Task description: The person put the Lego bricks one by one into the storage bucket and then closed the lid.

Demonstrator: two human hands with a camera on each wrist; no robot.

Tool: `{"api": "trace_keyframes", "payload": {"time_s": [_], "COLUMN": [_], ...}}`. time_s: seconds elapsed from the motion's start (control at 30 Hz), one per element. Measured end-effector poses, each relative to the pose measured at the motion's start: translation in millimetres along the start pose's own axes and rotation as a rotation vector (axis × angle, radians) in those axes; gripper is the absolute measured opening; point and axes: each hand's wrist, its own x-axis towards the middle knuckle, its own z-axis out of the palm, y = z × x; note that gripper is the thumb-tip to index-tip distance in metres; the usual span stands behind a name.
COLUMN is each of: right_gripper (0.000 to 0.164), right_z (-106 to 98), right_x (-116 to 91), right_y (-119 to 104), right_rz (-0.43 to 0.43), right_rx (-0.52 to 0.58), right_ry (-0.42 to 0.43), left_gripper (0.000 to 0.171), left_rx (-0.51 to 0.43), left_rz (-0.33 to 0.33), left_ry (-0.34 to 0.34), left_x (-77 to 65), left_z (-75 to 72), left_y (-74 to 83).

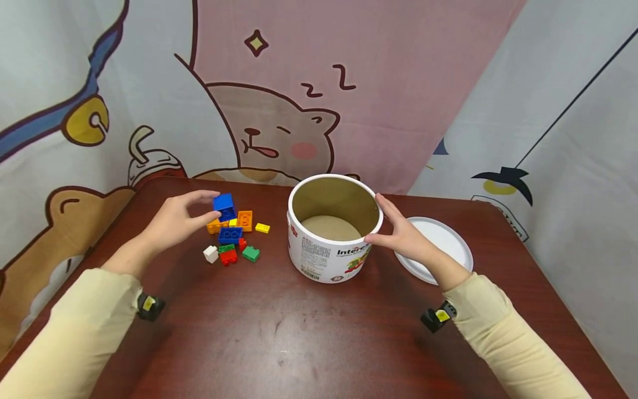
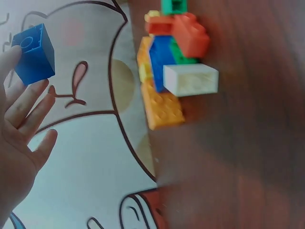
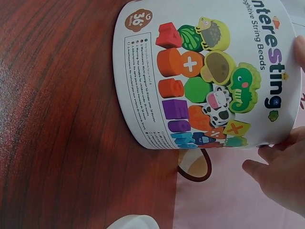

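Note:
Between thumb and fingers my left hand [image 1: 175, 219] pinches a blue toy brick [image 1: 225, 206], held above the pile at the left. The same blue brick [image 2: 35, 55] shows near the fingertips in the left wrist view. Below it lie orange bricks [image 1: 245, 220], another blue brick [image 1: 230, 236], a white brick [image 1: 211, 254], a red brick [image 1: 228, 257], a green brick [image 1: 251, 254] and a small yellow brick [image 1: 262, 228]. My right hand [image 1: 406, 235] grips the rim of a white round tub [image 1: 319, 257], thumb and fingers at its right side. Inside, the tub's visible floor is bare.
A white round lid [image 1: 443, 249] lies on the brown table [image 1: 279, 343] to the right of the tub, partly behind the right forearm. Behind the table hangs a printed cloth [image 1: 399, 100] with cartoon animals.

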Motion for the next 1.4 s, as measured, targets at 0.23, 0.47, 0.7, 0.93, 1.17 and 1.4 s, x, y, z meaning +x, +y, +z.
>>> {"api": "trace_keyframes", "payload": {"time_s": [0.23, 0.47, 0.7, 0.93, 1.17, 1.4], "right_gripper": [0.103, 0.104, 0.105, 0.105, 0.106, 0.106], "right_z": [1, 0, -1, 1, 1, 2], "right_x": [0, 1, 2, 3, 1, 0], "right_y": [0, -1, 1, 1, 0, -1], "right_rz": [0.003, 0.035, 0.041, 0.029, 0.028, 0.04], "right_rx": [0.008, 0.02, 0.023, 0.027, 0.047, 0.039], "right_ry": [0.008, 0.022, 0.021, 0.022, 0.03, 0.038], "left_gripper": [0.05, 0.047, 0.047, 0.047, 0.045, 0.043], "left_rx": [-0.052, -0.073, -0.093, -0.144, -0.177, -0.182], "left_rz": [0.027, 0.05, 0.07, 0.135, 0.224, 0.301], "left_ry": [-0.046, -0.03, -0.041, -0.09, -0.128, -0.169], "left_x": [10.9, 24.5, 39.6, 54.3, 65.7, 76.7], "left_z": [-1.2, -1.4, 1.5, 13.3, 32.0, 53.4], "left_y": [20.8, 37.4, 56.8, 80.4, 103.4, 115.1]}}
